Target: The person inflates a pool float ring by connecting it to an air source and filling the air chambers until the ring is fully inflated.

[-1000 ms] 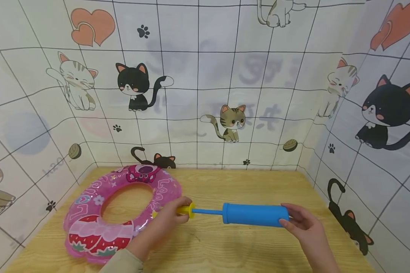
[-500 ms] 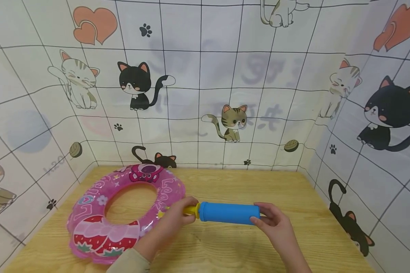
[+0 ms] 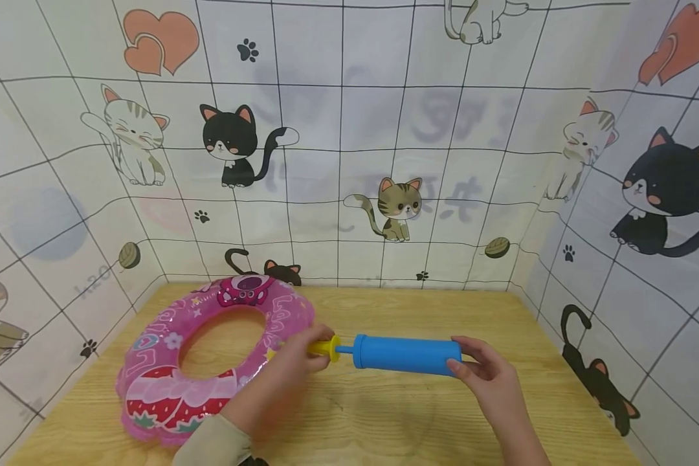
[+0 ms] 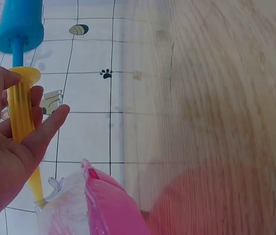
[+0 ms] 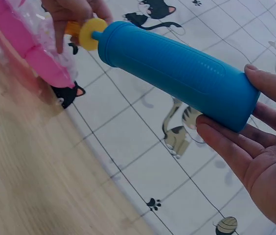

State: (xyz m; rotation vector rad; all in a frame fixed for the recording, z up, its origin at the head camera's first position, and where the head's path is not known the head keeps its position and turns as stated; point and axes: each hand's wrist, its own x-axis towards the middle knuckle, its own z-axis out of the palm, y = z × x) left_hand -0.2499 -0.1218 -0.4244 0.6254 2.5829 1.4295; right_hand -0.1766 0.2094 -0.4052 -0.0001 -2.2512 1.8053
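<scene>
My left hand (image 3: 299, 357) grips the yellow end (image 4: 20, 110) of a hand air pump (image 3: 408, 354). In the left wrist view its tapered yellow tip (image 4: 36, 187) meets the clear valve (image 4: 55, 188) of a pink inflatable swim ring (image 3: 177, 396); how deep it sits I cannot tell. A short piece of thin blue rod (image 3: 345, 349) shows between the yellow flange and the blue barrel. My right hand (image 3: 494, 375) holds the barrel's far end between thumb and fingers. The barrel is roughly level, above the table.
Under the ring lies a wood-grain table (image 3: 384, 421). Cat-printed white sheeting (image 3: 309, 175) rises behind it and at both sides. The ring takes up the left part of the table and looks plump.
My right hand first slid the barrel left until it met the yellow flange. Since then it has drawn back right a little, baring some rod. The left hand keeps its grip.
</scene>
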